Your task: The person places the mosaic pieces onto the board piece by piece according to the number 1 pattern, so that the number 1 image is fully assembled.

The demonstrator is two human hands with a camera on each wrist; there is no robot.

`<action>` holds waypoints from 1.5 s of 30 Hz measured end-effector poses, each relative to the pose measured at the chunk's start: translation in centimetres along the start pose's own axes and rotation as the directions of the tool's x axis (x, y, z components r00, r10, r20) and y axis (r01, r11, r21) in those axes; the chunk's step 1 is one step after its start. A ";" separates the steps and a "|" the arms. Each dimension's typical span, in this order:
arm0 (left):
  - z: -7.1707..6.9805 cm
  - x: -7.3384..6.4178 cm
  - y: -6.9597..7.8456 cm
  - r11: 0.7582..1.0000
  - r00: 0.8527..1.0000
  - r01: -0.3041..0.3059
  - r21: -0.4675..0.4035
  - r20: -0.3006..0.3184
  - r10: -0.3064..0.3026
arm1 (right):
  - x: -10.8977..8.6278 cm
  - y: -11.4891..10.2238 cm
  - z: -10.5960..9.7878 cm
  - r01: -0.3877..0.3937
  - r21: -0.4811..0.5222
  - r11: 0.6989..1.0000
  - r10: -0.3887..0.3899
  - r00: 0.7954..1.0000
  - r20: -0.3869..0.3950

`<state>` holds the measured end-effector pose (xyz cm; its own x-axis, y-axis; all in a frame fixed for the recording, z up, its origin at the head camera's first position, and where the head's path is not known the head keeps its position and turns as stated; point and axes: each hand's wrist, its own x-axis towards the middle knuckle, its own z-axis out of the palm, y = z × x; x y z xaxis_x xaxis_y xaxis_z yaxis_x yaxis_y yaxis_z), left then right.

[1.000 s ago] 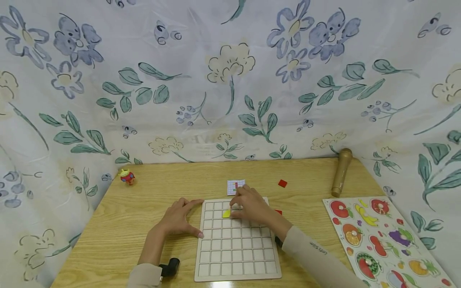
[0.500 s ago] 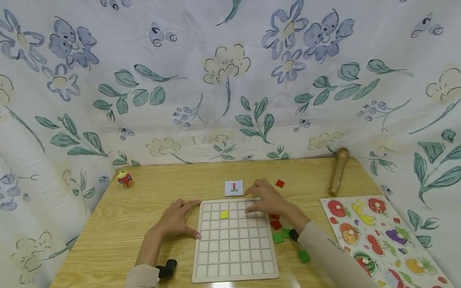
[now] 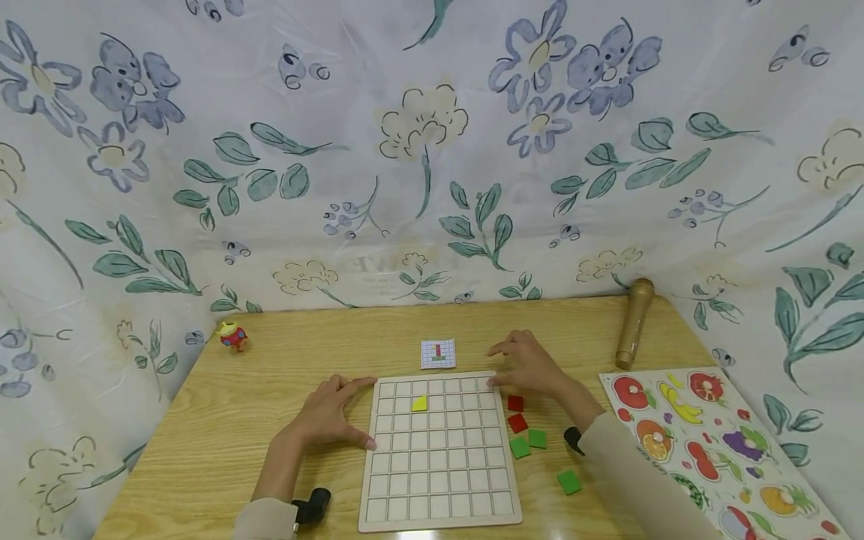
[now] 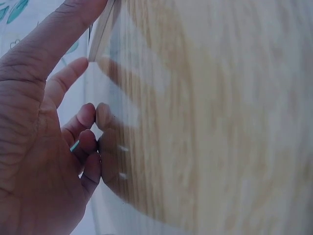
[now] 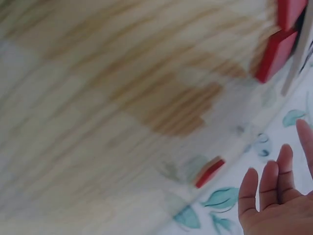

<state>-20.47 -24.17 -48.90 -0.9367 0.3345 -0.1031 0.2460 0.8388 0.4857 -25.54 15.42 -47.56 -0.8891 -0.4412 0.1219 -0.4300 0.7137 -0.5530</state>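
A pale wooden grid board [image 3: 439,480] lies flat on the table, with one yellow tile [image 3: 420,403] in a cell of its second row. My left hand [image 3: 327,414] is at the board's left side, thumb and index finger spread and touching that edge; its other fingers [image 4: 84,142] bend loosely near the tabletop. Over the board's far right corner is my right hand [image 3: 532,367], holding nothing, fingers loosely extended. Close to it lie two red tiles [image 3: 516,403] beside the board. Another red tile [image 5: 210,173] shows in the right wrist view, hidden in the head view.
Several green tiles [image 3: 537,439] lie right of the board. Behind it is a small printed pattern card [image 3: 438,354]. A fruit puzzle board [image 3: 675,420] and a gold microphone-shaped object [image 3: 634,326] stand at the right, a toy figure [image 3: 232,336] at the far left.
My right hand has let go of the yellow tile, which stays in its cell, and has moved right to the board's far right corner. The left hand keeps its place.
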 end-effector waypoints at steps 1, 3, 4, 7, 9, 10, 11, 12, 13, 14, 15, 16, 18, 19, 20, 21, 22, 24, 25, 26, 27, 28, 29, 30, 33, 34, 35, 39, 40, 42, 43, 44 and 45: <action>0.0 0.0 0.0 1.000 1.000 0.001 -0.001 -0.001 -0.001 | 0.0 0.3 -0.1 -0.002 -0.004 1.000 0.002 1.000 -0.010; 0.0 0.0 0.0 1.000 1.000 0.003 0.002 0.001 -0.003 | -0.1 0.8 -0.2 -0.011 0.005 1.000 0.012 1.000 -0.023; 0.0 0.0 0.0 1.000 1.000 0.003 0.001 0.001 -0.003 | -0.2 1.0 -0.3 -0.022 0.018 1.000 0.023 0.999 -0.028; 0.0 0.0 -0.1 1.000 1.000 0.001 -0.001 0.004 -0.001 | -0.2 1.6 -0.6 -0.057 0.061 0.996 0.059 0.998 -0.031; 0.0 0.0 -0.1 1.000 1.000 -0.002 -0.003 0.005 0.002 | -0.2 2.1 -0.7 -0.083 0.077 0.994 0.086 0.996 -0.034; 0.0 0.0 -0.1 1.000 1.000 -0.005 -0.005 0.005 0.005 | -0.1 2.3 -0.7 -0.093 0.073 0.993 0.096 0.995 -0.036; 0.0 0.0 -0.1 1.000 1.000 -0.006 -0.007 0.006 0.006 | -0.1 2.5 -0.8 -0.095 0.068 0.993 0.098 0.994 -0.039; 0.0 0.0 -0.1 1.000 1.000 -0.007 -0.010 0.007 0.008 | -0.1 2.7 -0.8 -0.096 0.061 0.994 0.099 0.994 -0.043; 0.0 -0.1 -0.1 1.000 1.000 -0.009 -0.013 0.008 0.009 | -0.1 2.9 -0.9 -0.090 0.055 0.994 0.093 0.994 -0.050; 0.0 -0.1 0.0 1.000 1.000 -0.010 -0.015 0.009 0.010 | -0.1 3.1 -1.0 -0.085 0.058 0.995 0.088 0.994 -0.058; -0.1 -0.1 0.0 1.000 1.000 -0.010 -0.018 0.009 0.010 | -0.1 3.2 -1.0 -0.082 0.067 0.994 0.086 0.994 -0.068; -0.1 -0.1 0.0 1.000 1.000 -0.009 -0.020 0.009 0.009 | -0.1 3.4 -1.1 -0.080 0.078 0.994 0.086 0.993 -0.077; -0.1 -0.1 0.0 1.000 1.000 -0.010 -0.023 0.007 0.010 | -0.2 3.5 -1.2 -0.085 0.105 0.991 0.094 0.991 -0.093; -0.1 -0.1 0.1 1.000 1.000 -0.012 -0.023 0.007 0.012 | -0.2 3.6 -1.2 -0.086 0.121 0.989 0.098 0.990 -0.100; -0.1 -0.1 0.1 1.000 1.000 -0.013 -0.023 0.006 0.013 | -0.2 3.6 -1.3 -0.095 0.139 0.986 0.110 0.988 -0.106; -0.2 -0.2 0.1 1.000 1.000 -0.015 -0.023 0.005 0.015 | -0.2 3.7 -1.3 -0.103 0.144 0.984 0.119 0.987 -0.110; -0.2 -0.2 0.1 1.000 1.000 -0.016 -0.023 0.004 0.016 | -0.2 3.7 -1.3 -0.108 0.141 0.984 0.125 0.986 -0.114; -0.2 -0.2 0.1 1.000 1.000 -0.019 -0.023 0.002 0.019 | -0.1 3.8 -1.4 -0.128 0.127 0.983 0.144 0.982 -0.123; -0.2 -0.2 0.1 1.000 1.000 -0.021 -0.023 0.001 0.021 | -0.1 3.8 -1.5 -0.143 0.119 0.983 0.157 0.979 -0.126; -0.1 -0.2 0.1 1.000 1.000 -0.021 -0.023 0.001 0.021 | 0.0 3.9 -1.5 -0.162 0.111 0.981 0.175 0.976 -0.127; -0.1 -0.2 0.1 0.999 1.000 -0.022 -0.023 0.000 0.022 | 0.0 3.9 -1.5 -0.184 0.103 0.977 0.197 0.972 -0.128; -0.2 -0.2 0.1 0.999 1.000 -0.027 -0.022 -0.001 0.027 | 0.0 4.0 -1.5 -0.203 0.101 0.974 0.215 0.968 -0.128; -0.2 -0.2 0.1 0.999 1.000 -0.027 -0.023 0.000 0.028 | 0.0 4.1 -1.6 -0.221 0.103 0.970 0.233 0.964 -0.127; -0.2 -0.2 0.1 0.999 1.000 -0.029 -0.023 0.002 0.029 | 0.1 4.1 -1.6 -0.236 0.107 0.966 0.248 0.961 -0.124; -0.1 -0.2 0.1 0.999 1.000 -0.031 -0.026 0.002 0.031 | 0.1 4.2 -1.7 -0.255 0.119 0.960 0.269 0.955 -0.123; -0.1 -0.2 0.1 0.999 0.999 -0.033 -0.027 0.003 0.033 | 0.1 4.2 -1.8 -0.255 0.121 0.959 0.269 0.955 -0.124; -0.1 -0.2 0.0 0.999 0.999 -0.031 -0.027 0.005 0.032 | 0.1 4.2 -1.8 -0.257 0.121 0.959 0.271 0.954 -0.124; 0.0 -0.1 0.0 0.999 0.999 -0.038 -0.023 0.001 0.038 | 0.0 4.3 -1.9 -0.289 0.109 0.951 0.301 0.947 -0.115; 0.0 -0.1 0.0 0.999 0.999 -0.038 -0.022 0.000 0.038 | 0.0 4.4 -1.9 -0.298 0.106 0.949 0.310 0.944 -0.112; 0.0 -0.1 0.0 0.999 0.999 -0.036 -0.019 -0.002 0.036 | 0.0 4.5 -1.9 -0.311 0.091 0.946 0.320 0.941 -0.112; 0.0 -0.1 -0.1 0.999 0.999 -0.035 -0.019 -0.003 0.035 | -0.1 4.5 -1.8 -0.316 0.083 0.945 0.324 0.939 -0.115; 0.0 -0.1 -0.1 0.999 0.999 -0.034 -0.019 -0.003 0.034 | -0.1 4.6 -1.8 -0.319 0.076 0.945 0.326 0.938 -0.118; 0.0 -0.1 -0.1 0.999 0.999 -0.033 -0.019 -0.003 0.033 | -0.1 4.6 -1.8 -0.325 0.070 0.943 0.331 0.936 -0.123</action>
<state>-20.34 -24.26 -48.96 -0.9286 0.3612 -0.0847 0.2724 0.8189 0.5052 -27.74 19.70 -48.63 -0.9934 -0.1097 0.0318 -0.1058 0.7786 -0.6185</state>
